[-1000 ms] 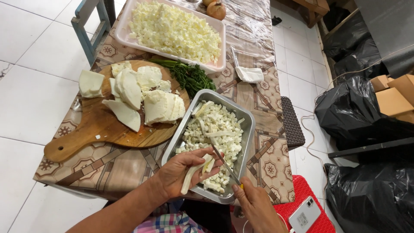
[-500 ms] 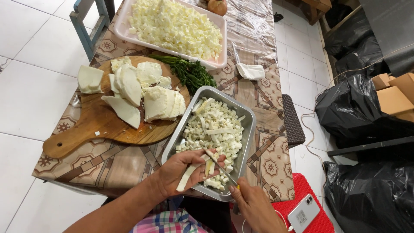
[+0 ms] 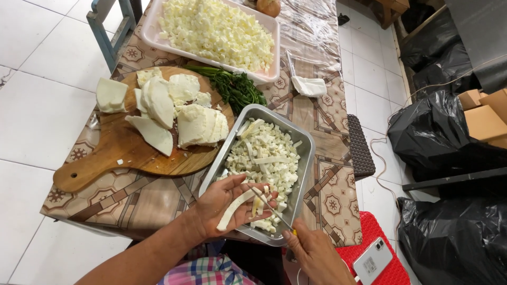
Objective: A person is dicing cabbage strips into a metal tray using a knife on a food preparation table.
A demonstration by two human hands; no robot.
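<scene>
Two hands work over the near end of a metal tray (image 3: 303, 158) that sits on the patterned table (image 3: 322, 195). The left hand (image 3: 224, 203) lies palm up, fingers loosely cupped around long white cheese strips (image 3: 237, 207), holding them just above the tray's near corner. The right hand (image 3: 317, 253) is closed around the handle of a thin knife (image 3: 269, 206), whose blade lies across the strips in the left palm. Inside the tray is a heap of small white cheese cubes (image 3: 266, 155) with a few longer strips on top. Left of the tray, a round wooden cutting board (image 3: 116, 153) carries thick white cheese slabs (image 3: 182, 113). Green herbs (image 3: 235, 87) lie between the board and a pink tray (image 3: 153, 21) of diced cheese at the far end. A phone (image 3: 372, 259) rests on a red stool (image 3: 391, 272) at the near right.
</scene>
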